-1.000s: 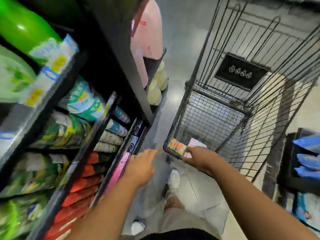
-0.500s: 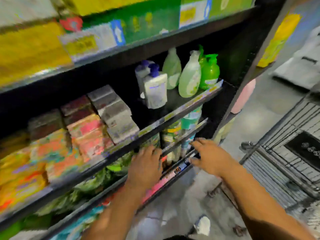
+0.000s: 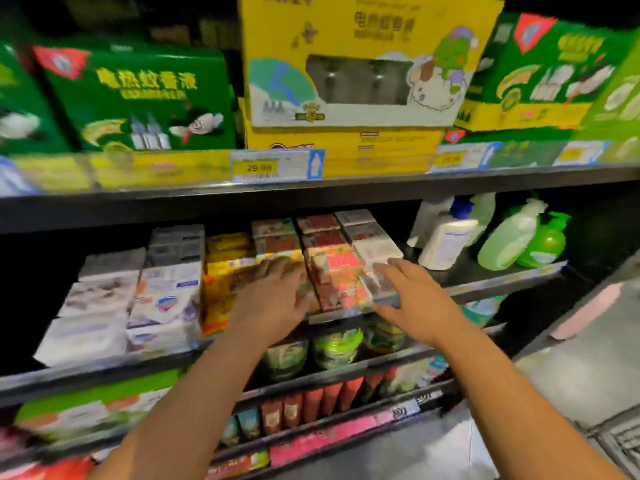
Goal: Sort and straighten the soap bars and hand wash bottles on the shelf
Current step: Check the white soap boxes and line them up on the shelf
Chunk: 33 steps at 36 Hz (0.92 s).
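Stacks of boxed soap bars fill the middle shelf [image 3: 485,282]: white ones [image 3: 166,299] at left, yellow-orange ones [image 3: 225,271] in the centre, pink-red ones [image 3: 339,271] to the right. My left hand [image 3: 273,299] reaches over the yellow and pink stacks with fingers spread, and my right hand [image 3: 412,299] hovers with straight fingers at the right end of the pink stack. Neither holds anything. A white pump bottle [image 3: 446,237] and green hand wash bottles [image 3: 512,233] stand tilted at the shelf's right end.
Large green boxes [image 3: 138,98] and a yellow box [image 3: 346,64] fill the shelf above. Green pouches [image 3: 336,348] and red packs [image 3: 311,403] sit on lower shelves. A wire cart corner [image 3: 616,441] shows at bottom right, above grey floor.
My view swung from the cart up to the shelf. Both hands rose from the lower shelf edges to the soap stacks on the middle shelf.
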{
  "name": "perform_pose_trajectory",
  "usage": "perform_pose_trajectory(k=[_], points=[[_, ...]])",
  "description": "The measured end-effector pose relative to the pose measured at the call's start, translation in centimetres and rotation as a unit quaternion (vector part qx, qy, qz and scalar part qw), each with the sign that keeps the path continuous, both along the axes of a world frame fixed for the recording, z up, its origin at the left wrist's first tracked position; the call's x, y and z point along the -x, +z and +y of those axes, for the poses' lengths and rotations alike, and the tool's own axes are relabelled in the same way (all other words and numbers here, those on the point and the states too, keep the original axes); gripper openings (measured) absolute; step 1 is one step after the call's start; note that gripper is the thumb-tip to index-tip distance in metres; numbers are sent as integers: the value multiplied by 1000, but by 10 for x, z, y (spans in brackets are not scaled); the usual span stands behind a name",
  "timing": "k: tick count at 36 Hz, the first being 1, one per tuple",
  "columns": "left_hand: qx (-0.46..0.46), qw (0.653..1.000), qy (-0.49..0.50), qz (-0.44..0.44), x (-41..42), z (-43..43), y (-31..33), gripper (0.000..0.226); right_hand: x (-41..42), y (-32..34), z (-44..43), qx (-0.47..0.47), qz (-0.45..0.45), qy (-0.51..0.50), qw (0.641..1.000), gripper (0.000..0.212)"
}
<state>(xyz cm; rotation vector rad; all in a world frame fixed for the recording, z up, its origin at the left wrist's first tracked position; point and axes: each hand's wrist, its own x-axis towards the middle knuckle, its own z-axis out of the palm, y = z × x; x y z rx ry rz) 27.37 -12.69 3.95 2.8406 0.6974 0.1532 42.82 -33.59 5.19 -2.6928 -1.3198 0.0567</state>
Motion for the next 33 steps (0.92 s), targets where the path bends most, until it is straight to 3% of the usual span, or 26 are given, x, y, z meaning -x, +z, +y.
perform_pose_trajectory(k=[4,8,15,19,25,33], points=[[17,1000,3,18,-11,16,-7,69,-6,-1,19,14,-8,-4,1000,87],[-74,996,-39,-4,-35,17,-12,66,-22,-2,24,19,17,-30,999,103],[18,999,20,24,-62,31,-21,71,-65,0,31,101,19,-40,994,108],[-41,998,5,53,-64,29,-38,82,-86,-5,41,149,37,-33,988,122],[-7,993,41,114,-83,16,-27,78,-95,-1,63,233,63,-17,970,133],[-22,994,-35,105,-99,11,-34,64,-97,0,67,229,43,-40,972,133]])
